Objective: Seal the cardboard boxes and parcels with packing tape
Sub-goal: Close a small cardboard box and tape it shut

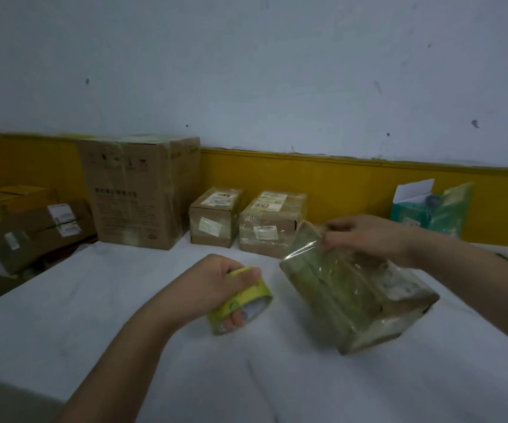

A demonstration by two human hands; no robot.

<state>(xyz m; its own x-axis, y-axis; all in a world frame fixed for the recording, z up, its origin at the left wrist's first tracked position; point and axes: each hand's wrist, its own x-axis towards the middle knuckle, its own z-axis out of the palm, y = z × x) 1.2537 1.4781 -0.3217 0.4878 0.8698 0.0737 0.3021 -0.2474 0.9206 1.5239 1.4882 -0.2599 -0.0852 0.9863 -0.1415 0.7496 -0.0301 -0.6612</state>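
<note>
A cardboard box (pixel 359 294) wrapped in glossy yellowish tape stands tilted on one corner on the white table (pixel 94 300), right of centre. My right hand (pixel 359 236) grips its raised top edge, fingers pinching the tape there. My left hand (pixel 216 285) holds a yellow roll of packing tape (pixel 246 303) just left of the box, fingers through its core. The roll hovers close to the table. I cannot see a strip running from the roll to the box.
A large brown carton (pixel 143 190) stands at the back left, with two small taped parcels (pixel 213 215) (pixel 271 221) beside it. More boxes (pixel 39 230) lie at the far left. A teal and white open package (pixel 429 206) sits back right against the yellow wall band.
</note>
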